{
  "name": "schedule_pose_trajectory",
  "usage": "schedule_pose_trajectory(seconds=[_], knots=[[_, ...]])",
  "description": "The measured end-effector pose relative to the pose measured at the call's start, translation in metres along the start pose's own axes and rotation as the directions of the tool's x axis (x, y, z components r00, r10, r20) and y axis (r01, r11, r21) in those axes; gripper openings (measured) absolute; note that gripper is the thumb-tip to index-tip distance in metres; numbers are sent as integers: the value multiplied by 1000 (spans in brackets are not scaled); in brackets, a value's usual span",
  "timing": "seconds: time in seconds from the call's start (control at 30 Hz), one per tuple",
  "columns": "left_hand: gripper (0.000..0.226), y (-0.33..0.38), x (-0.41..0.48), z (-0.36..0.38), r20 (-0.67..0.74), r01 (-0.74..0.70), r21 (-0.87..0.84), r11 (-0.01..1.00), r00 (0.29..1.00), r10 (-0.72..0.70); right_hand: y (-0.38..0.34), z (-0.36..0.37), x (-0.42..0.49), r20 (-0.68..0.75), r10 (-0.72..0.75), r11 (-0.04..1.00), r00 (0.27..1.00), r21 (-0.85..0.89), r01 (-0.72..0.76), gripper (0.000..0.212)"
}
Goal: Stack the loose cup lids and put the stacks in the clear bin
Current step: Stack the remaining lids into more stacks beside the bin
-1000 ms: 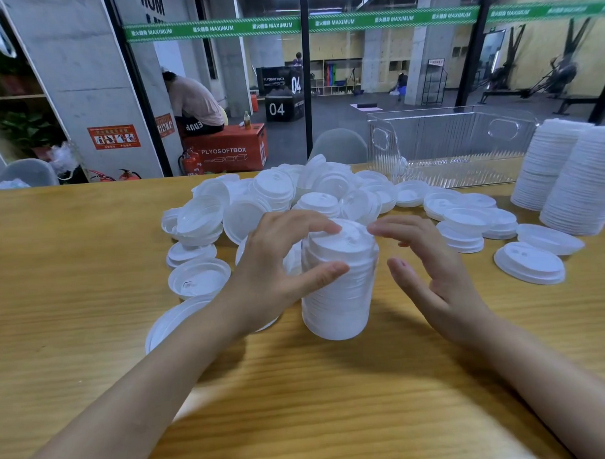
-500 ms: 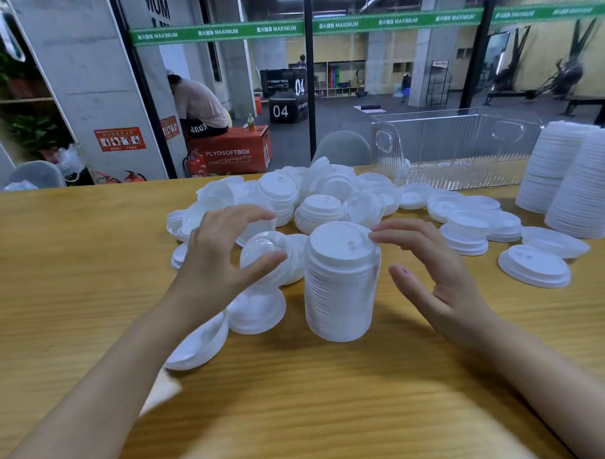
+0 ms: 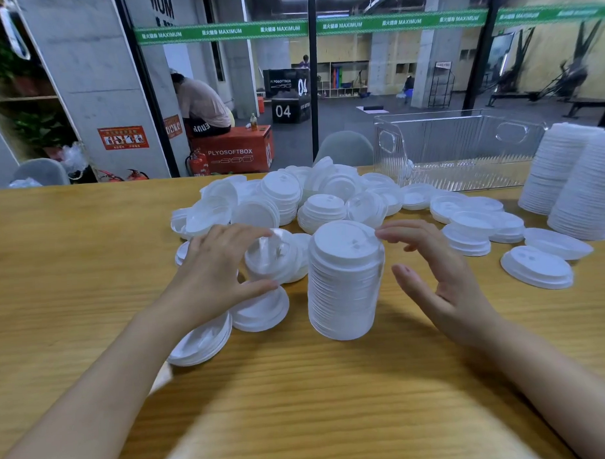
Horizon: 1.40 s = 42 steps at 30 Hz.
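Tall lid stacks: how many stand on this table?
3. One middle stack stands near the front; a right stack and a far-right stack stand side by side at the right edge. Others may hide behind them.
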State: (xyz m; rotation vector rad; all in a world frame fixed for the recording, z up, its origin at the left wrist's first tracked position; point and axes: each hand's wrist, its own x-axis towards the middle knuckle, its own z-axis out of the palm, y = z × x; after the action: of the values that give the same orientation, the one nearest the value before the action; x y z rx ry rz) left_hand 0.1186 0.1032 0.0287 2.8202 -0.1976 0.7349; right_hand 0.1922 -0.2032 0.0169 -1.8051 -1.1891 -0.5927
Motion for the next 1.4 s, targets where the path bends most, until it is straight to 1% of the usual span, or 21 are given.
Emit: schedule_pose_trajectory(seconds=[0.17, 0.33, 0.57, 0.67, 0.73, 0.8, 0.87, 0.93, 1.0, 1.03, 1.1, 1.17, 1.27, 1.4], knots=[[65, 3, 1, -2, -78, -31, -91, 995, 997, 24, 0, 0, 0, 1, -7, 1000, 1000, 0, 7, 38], [65, 6, 3, -5, -103, -69, -254, 965, 994, 44, 0, 0, 0, 2, -8, 1000, 1000, 10, 8, 39], [64, 7, 2, -7, -96, -52, -280, 958, 995, 26, 0, 0, 0, -2, -9, 1000, 1000, 15, 9, 40], [64, 7, 2, -8, -89, -18, -288, 957, 996, -8, 0, 0, 0, 0, -15, 1000, 1000, 16, 15, 39], [64, 7, 1, -8, -96, 14, -255, 967, 995, -40, 0, 0, 0, 3, -13, 1000, 1000, 19, 13, 39], [64, 10, 1, -10, -147, 44, -204, 978, 986, -75, 0, 0, 0, 2, -14, 1000, 1000, 15, 14, 39], [62, 17, 3, -13, -240, 42, -195, 980, 967, -89, 0, 0, 0, -3, -25, 1000, 1000, 7, 25, 40], [59, 27, 5, -18, -322, 14, -242, 970, 942, -94, 0, -1, 1, -7, -28, 1000, 1000, 1, 28, 39], [54, 38, 6, -21, -354, -16, -326, 945, 929, -106, -1, -1, 1, -12, -19, 1000, 1000, -4, 19, 39], [49, 44, 7, -22, -349, -31, -373, 927, 931, -110, -1, -1, 1, -18, -14, 1000, 1000, -10, 14, 38], [44, 56, 9, -21, -295, -42, -467, 883, 949, -111, -1, -1, 1, -42, -10, 1000, 999, -24, 9, 34], [46, 69, 12, -18, -215, -34, -529, 848, 972, -95, -1, -1, 1, -68, -10, 999, 998, -34, 8, 33], [48, 81, 14, -12, -147, -57, -544, 837, 989, -29, 0, -2, 1, -81, -5, 999, 997, -32, 2, 35], [46, 85, 14, -8, -109, -76, -537, 840, 994, 20, -1, -2, 0, -64, -13, 999, 998, -38, 11, 40]])
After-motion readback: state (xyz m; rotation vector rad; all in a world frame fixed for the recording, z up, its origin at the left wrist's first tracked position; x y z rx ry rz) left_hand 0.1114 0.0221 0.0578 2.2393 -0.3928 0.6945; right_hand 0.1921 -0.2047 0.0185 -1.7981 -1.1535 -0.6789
